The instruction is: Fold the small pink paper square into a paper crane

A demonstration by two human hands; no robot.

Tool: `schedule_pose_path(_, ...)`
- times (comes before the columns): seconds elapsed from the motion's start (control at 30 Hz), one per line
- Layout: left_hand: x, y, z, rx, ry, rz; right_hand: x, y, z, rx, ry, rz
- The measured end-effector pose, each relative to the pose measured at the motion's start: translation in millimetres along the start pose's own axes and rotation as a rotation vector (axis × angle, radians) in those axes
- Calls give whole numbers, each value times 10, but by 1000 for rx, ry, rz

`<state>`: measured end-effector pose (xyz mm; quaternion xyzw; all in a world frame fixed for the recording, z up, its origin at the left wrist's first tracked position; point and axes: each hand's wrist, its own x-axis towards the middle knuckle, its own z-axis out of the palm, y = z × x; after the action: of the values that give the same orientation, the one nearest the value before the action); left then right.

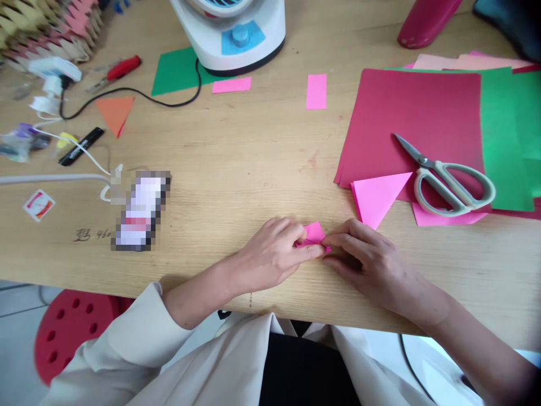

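Folded pink paper (315, 230): on the near middle of the table (236, 152), between our hands; we judge it light, thin and easily creased, best held by edges and folds.
Left hand (276, 251): our thumb and curled fingers clamp its left part.
Right hand (372, 262): our fingertips touch its right end; whether the thumb grips too, we cannot tell.
Pink triangle (380, 194): just beyond our right knuckles, the closest thing in the way.
Scissors (448, 180): right, on red sheets (418, 107), clear of our fingers.
Phone (141, 211): left, well apart.
White appliance (245, 39): far side, not blocking us.
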<state>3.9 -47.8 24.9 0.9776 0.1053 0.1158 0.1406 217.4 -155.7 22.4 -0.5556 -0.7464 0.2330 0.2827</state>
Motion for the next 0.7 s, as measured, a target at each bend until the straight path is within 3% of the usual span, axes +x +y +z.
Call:
schedule_pose_path(0.3, 34, -1, -25, -9, -82, -15, 21, 0, -7, 18, 19, -10)
schedule_pose_path(0.7, -7, -21, 41, -177, 91, -46, 52, -6, -2, 48, 26, 5)
